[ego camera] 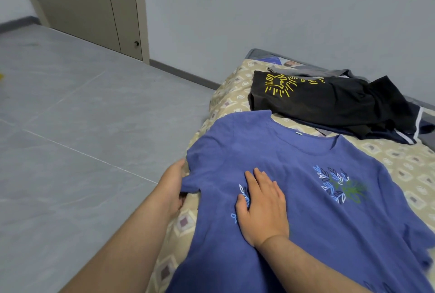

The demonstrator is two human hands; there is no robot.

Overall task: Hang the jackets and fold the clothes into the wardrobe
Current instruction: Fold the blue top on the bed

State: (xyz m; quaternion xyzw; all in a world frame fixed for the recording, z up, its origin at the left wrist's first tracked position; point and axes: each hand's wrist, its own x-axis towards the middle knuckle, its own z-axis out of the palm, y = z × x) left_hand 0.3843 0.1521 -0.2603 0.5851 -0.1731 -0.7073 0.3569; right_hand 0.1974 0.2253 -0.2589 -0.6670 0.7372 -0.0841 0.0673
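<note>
Left hand (170,189) tight on blue T-shirt (306,234) sleeve, right hand (263,208) flat atop; black clothes (329,104) beyond.

Nothing legible, seemingly; T-shirt (329,234) label (298,133) tiny.

matt cloth t-shirt (294,198) (blue), glossy floor (82,116)

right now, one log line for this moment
blue t-shirt: spread on bed | left hand: grips its sleeve | right hand: pressed flat on it | black clothes: heaped behind
</note>
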